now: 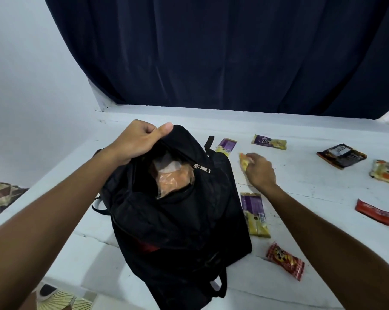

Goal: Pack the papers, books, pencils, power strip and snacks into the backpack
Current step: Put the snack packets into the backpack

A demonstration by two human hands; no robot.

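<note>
A dark blue curtain [222, 52] hangs behind a white table [312, 182], and on the table's left part lies a black backpack [177, 220] with its top opening unzipped. The left hand [137, 142] is clenched on the upper edge of that opening, thumb pressed over the fabric, lifting it so the mouth gapes. Inside the mouth a clear bag of orange snacks [173, 177] shows, next to the metal zipper pull [202, 168]. To the right of the backpack, the right hand [259, 172] reaches over the table with fingers curled around a yellow snack packet [242, 163]. Other snacks lie apart on the table: a dark brown packet [342, 155], purple-and-yellow packets [256, 214], a long red wrapper [379, 214] and a small red candy packet [286, 260].
</note>
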